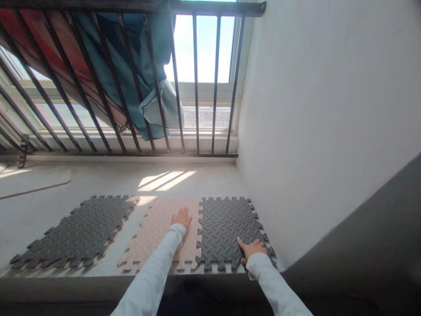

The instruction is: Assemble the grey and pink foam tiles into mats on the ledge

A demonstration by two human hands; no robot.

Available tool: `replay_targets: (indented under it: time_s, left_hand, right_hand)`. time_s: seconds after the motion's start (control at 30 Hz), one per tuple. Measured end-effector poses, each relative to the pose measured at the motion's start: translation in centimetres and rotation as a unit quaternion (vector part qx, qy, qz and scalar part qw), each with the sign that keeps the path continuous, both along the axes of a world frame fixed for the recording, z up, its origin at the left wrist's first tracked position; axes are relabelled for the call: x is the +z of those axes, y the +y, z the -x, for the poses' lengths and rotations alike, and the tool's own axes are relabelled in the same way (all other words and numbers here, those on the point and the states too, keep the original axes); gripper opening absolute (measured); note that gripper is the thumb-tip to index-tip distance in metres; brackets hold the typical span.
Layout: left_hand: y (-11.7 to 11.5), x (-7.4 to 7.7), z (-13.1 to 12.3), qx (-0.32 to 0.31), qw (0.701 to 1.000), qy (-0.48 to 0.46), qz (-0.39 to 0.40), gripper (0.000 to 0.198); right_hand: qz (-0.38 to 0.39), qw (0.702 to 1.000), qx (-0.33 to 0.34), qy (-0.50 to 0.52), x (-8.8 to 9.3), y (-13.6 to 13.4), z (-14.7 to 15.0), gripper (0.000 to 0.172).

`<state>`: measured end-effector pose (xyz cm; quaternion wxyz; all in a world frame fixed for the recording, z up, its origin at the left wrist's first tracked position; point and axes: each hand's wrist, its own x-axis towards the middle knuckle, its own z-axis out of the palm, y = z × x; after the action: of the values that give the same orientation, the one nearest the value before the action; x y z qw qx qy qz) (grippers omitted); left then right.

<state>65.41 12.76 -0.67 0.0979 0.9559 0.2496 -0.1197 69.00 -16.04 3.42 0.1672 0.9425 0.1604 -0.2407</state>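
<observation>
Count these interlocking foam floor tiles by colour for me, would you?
Grey foam tiles: 2
Pink foam tile: 1
Total: 3

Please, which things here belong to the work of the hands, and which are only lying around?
Belong to the work:
left hand on the pink foam mat tile
right hand on the dark grey foam mat tile
second dark grey foam mat tile, farther left

Only around:
blue curtain
black metal window bars
white wall
</observation>
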Motion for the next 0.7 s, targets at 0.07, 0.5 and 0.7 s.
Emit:
replay_targets:
  time_s: [0.07,0.5,0.7]
  left_hand:
    - [0.6,0.6,2.6,0.006,1.000,0.030,-0.002,0.053]
    - [-5.3,1.4,11.5,0.099,0.993,0.022,-0.064,0.048]
    - [-1.2,2.0,12.8,0.102,0.994,-0.034,0.021,0.042]
  right_hand:
    - [0.006,1.000,0.001,0.008,0.5,0.1,0.1,0.076]
    - [-0.012,0.998,0.052,0.037,2.0,-0.1,-0.2,0.080]
    - [-0.056,0.997,0.052,0.005,-0.1,0.1,-1.9,0.072]
